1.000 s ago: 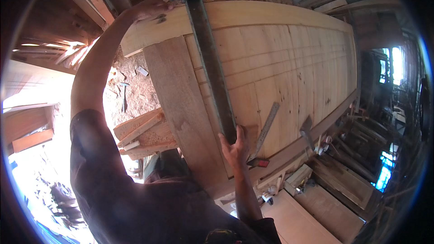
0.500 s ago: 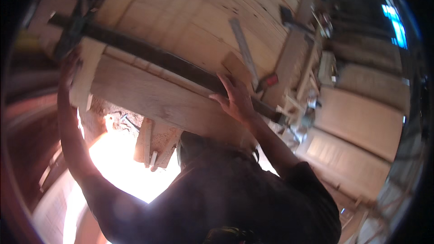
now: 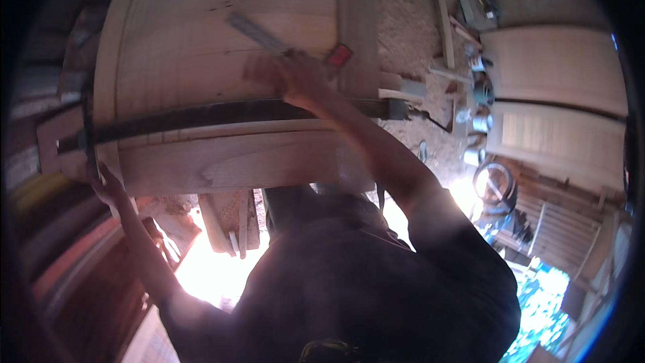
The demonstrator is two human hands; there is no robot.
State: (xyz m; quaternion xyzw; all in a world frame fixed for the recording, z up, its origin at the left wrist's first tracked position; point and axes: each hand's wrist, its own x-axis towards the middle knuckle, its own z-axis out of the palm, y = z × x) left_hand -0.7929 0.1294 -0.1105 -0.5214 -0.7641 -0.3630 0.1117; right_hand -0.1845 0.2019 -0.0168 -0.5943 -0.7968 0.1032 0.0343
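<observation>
A long dark bar clamp (image 3: 222, 115) lies across the near part of a pale wooden panel (image 3: 181, 47). At its left end my left hand (image 3: 109, 187) is closed around the lower part of the clamp's jaw, its fingers partly in shadow. My right hand (image 3: 302, 81) reaches over the bar onto the panel, its fingers blurred. It is closed on a small brown wooden block (image 3: 261, 70), also smeared by motion. Just beyond the fingers lies a flat grey metal strip (image 3: 255, 31). A small red-faced object (image 3: 339, 55) sits to the right of that hand.
A thick board edge (image 3: 228, 161) runs along the near side, close to my body. Shavings (image 3: 410, 20) cover the floor at right, with several cans (image 3: 482, 123) and large wooden panels (image 3: 554, 67) beyond. Stacked timber (image 3: 67, 228) stands at left.
The view has turned, so the clamp now lies nearly level. My right hand has left the bar and moved to the wooden block beside the metal strip. My left hand stays by the clamp's left end.
</observation>
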